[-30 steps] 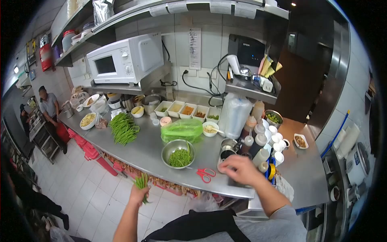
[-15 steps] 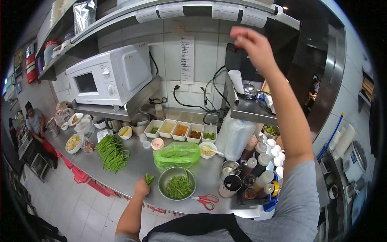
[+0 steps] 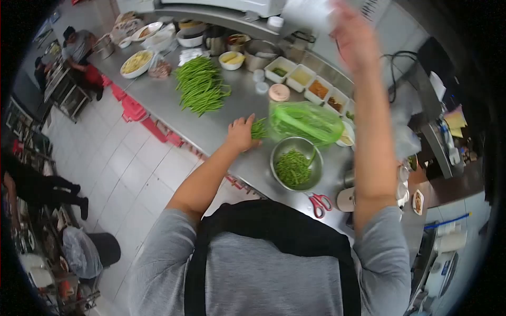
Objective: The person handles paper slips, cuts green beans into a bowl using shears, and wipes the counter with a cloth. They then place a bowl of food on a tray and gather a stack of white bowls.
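My left hand (image 3: 242, 134) rests on the steel counter, its fingers round a small bunch of green beans (image 3: 259, 128). Just right of it, a metal bowl (image 3: 273, 164) holds cut green pieces (image 3: 293, 167). My right hand (image 3: 354, 39) is raised at the top and smeared by motion. Its fingers touch a blurred whitish object (image 3: 310, 16) that I cannot make out. A pile of long green beans (image 3: 201, 87) lies behind my left hand. Red-handled scissors (image 3: 319, 204) lie beside the bowl, and a green plastic bag (image 3: 305, 122) sits behind it.
White tubs of ingredients (image 3: 318, 90) line the back of the counter (image 3: 158, 105). A pink-lidded jar (image 3: 279, 92) stands near the bag. Bowls and pots fill the far left. Bottles are partly hidden behind my right forearm. Other people (image 3: 79, 50) are at the left.
The view has tilted down and turned left. My right hand has come away from the black device by the shelf, and a whitish object now shows at its fingers. My left hand still holds beans.
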Action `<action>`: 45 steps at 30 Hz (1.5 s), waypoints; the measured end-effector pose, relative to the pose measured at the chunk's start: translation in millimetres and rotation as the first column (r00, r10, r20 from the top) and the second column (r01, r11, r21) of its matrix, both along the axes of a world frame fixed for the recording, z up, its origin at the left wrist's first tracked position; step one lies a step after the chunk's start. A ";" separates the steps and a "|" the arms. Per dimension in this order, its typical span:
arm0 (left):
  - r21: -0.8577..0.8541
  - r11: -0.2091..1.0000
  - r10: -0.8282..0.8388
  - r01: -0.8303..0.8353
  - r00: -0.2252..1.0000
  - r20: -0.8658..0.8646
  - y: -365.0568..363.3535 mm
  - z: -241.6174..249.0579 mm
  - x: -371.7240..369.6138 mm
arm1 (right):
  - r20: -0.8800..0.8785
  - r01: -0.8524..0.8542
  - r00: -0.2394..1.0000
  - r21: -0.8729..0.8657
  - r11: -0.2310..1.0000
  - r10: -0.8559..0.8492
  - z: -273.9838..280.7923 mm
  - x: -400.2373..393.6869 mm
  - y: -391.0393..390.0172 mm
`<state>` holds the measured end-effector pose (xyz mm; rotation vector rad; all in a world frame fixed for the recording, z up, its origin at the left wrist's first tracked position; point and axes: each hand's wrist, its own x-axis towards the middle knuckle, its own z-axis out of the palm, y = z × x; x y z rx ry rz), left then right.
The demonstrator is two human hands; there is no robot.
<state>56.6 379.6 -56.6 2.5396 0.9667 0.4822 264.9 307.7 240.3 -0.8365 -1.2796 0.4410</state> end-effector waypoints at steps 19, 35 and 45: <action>0.070 0.948 0.285 -0.309 0.928 0.242 55.3 -48.7 -152.2 | 0.167 0.299 0.949 -0.756 0.583 -0.269 -370.9 -175.4 106.8; 0.290 0.897 0.430 -0.333 0.807 -0.404 77.1 11.6 -163.1 | 0.424 0.488 0.870 -0.667 0.563 -0.251 -360.5 -181.0 104.2; 0.155 0.986 0.041 -0.054 0.996 0.084 56.2 -15.2 -77.8 | 0.776 0.199 0.595 0.110 0.974 -0.209 -118.8 -120.5 27.6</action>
